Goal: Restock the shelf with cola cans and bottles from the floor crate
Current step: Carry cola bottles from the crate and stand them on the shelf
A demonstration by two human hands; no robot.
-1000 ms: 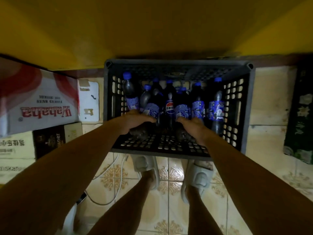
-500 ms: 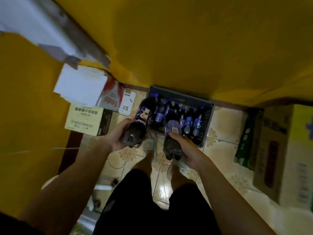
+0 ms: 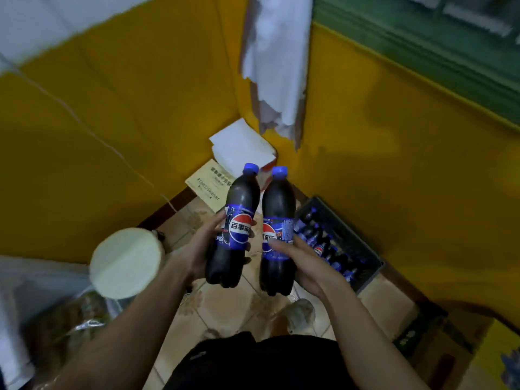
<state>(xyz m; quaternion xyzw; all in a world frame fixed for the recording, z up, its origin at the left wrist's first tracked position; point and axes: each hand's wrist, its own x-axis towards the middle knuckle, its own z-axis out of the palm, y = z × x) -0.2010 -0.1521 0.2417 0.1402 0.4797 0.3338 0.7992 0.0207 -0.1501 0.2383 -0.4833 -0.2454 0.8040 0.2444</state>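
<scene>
**Two cola bottles held up, one in each hand**

We see both hands raised in front of the body, each wrapped around its own bottle. The left hand (image 3: pixel 201 249) grips the left cola bottle (image 3: pixel 235 229) around its labelled middle, fingers curled round the far side and the thumb at the label's near edge. The right hand (image 3: pixel 302 261) grips the right cola bottle (image 3: pixel 277 232) the same way, its thumb lying across the label. Both bottles stand roughly upright with blue caps on top, just beside each other but apart — a thin gap shows between them.

Below and to the right, the dark floor crate (image 3: pixel 363 243) sits on the tiled floor (image 3: pixel 225 305) against the yellow wall (image 3: pixel 394 164), with more blue-labelled bottles (image 3: pixel 323 246) standing inside it. In the corner beyond the caps lie a white box (image 3: pixel 242 149) and a pale cardboard box (image 3: pixel 209 184) with printed text. A round, cream-coloured lid (image 3: pixel 126 261) shows at the left — blurred, so we cannot tell what it covers. The shelf itself we cannot make out.
</scene>
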